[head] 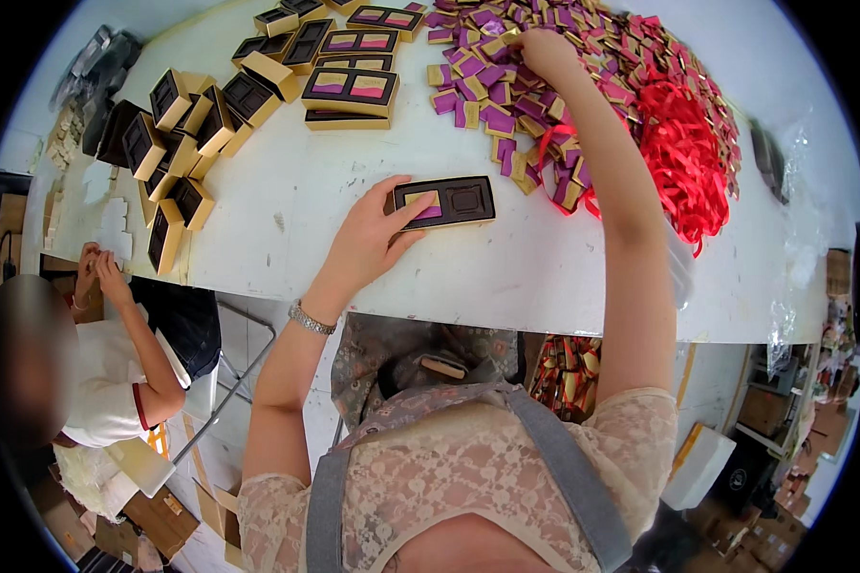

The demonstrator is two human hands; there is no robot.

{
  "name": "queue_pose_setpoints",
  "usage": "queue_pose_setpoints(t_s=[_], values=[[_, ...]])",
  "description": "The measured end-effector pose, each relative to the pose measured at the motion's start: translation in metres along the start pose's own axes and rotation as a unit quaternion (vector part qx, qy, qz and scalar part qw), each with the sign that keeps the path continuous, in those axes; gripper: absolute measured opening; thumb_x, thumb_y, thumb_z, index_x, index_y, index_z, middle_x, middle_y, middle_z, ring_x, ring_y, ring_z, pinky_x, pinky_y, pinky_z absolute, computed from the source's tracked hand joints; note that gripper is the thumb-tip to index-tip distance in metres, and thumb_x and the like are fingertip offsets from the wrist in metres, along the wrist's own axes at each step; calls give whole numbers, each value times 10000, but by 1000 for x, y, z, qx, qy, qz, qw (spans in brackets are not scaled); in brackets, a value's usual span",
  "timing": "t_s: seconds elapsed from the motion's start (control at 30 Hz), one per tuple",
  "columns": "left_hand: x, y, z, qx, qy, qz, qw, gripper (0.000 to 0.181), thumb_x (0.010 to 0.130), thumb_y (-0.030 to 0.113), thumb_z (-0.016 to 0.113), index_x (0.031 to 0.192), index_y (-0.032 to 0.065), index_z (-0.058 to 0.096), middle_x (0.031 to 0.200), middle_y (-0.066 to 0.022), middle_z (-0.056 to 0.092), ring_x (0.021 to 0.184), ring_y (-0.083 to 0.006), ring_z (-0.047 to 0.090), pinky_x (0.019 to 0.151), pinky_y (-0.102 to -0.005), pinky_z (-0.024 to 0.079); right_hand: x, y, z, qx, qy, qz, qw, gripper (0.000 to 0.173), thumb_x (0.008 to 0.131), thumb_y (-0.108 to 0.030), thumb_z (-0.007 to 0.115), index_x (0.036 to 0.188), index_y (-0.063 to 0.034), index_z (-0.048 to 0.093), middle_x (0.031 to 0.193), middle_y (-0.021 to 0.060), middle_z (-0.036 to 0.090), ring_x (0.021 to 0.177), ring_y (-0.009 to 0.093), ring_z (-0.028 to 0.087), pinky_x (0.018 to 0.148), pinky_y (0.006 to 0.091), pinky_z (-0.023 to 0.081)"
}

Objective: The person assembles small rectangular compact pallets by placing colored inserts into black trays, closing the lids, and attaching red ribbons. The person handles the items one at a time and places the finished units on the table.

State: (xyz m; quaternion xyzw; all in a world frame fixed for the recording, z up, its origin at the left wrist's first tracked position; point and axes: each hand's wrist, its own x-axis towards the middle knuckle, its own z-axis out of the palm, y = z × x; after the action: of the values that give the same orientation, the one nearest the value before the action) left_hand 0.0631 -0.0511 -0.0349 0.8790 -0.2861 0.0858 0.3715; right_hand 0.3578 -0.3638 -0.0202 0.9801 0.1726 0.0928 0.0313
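My left hand (380, 233) holds a gold box with a black two-compartment insert (466, 200) on the white table (272, 215). Its thumb rests on a purple-and-gold wrapped piece (428, 206) in the left compartment; the right compartment holds no piece. Farther off, my right hand (547, 51) reaches into a heap of small purple-and-gold wrapped pieces (498, 118). Its fingertips are at a gold-topped piece near the heap's far side, and whether they grip it is hard to see. Beyond my left hand stand stacked boxes (351, 82), some with a purple and a pink piece in them.
Gold boxes with bare black inserts (186, 129) are piled at the left. A bundle of red ribbon (681, 157) lies on the heap's right side, beside my right forearm. At the left edge, a co-worker's hands (100, 265) hold a white card piece (117, 228).
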Motion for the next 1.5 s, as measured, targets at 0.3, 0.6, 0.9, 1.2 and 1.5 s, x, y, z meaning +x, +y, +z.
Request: queue_pose_setpoints(t_s=[0.3, 0.6, 0.9, 1.2, 1.5], values=[[-6, -4, 2, -6, 7, -12, 1000, 540, 795, 149, 746, 1308, 140, 578, 1314, -137, 504, 1100, -316, 551, 926, -388, 477, -136, -87, -84, 386, -20, -126, 914, 303, 884, -44, 562, 1155, -115, 675, 856, 41, 624, 821, 160, 587, 731, 286, 483], [-6, -3, 3, -47, 23, -29, 998, 561, 790, 148, 753, 1312, 95, 553, 1327, -79, 512, 1082, -262, 574, 896, -346, 495, -182, -141, -58, 372, 3, -255, 893, 202, 847, -80, 692, 1048, -59, 701, 1000, 68, 694, 889, 231, 626, 757, 332, 504], [-9, -4, 3, -59, 20, -30, 998, 547, 799, 147, 746, 1302, 58, 550, 1335, -112, 507, 1031, -252, 597, 872, -354, 505, -242, -157, -59, 133, 106, -268, 948, 434, 837, -179, 669, 1256, -94, 592, 1335, 84, 570, 1291, 272, 489, 1069, 458, 376], [77, -62, -106, 27, 33, -33, 999, 286, 861, 119, 655, 1143, 101, 694, 1058, -86, 717, 946, -229, 693, 853, -308, 527, -211, -177, -42, 233, 94, -324, 912, 487, 813, -192, 694, 1280, -127, 574, 1401, 63, 515, 1267, 313, 472, 1039, 467, 381], [110, -140, -157, 472, 174, 6, 864, 503, 906, 98, 606, 1383, 193, 475, 1186, -127, 611, 1058, -344, 592, 963, -496, 426, -134, -224, -10, 174, 261, -213, 925, 434, 748, -182, 729, 1168, -122, 638, 1337, 76, 543, 1185, 280, 487, 925, 423, 399]])
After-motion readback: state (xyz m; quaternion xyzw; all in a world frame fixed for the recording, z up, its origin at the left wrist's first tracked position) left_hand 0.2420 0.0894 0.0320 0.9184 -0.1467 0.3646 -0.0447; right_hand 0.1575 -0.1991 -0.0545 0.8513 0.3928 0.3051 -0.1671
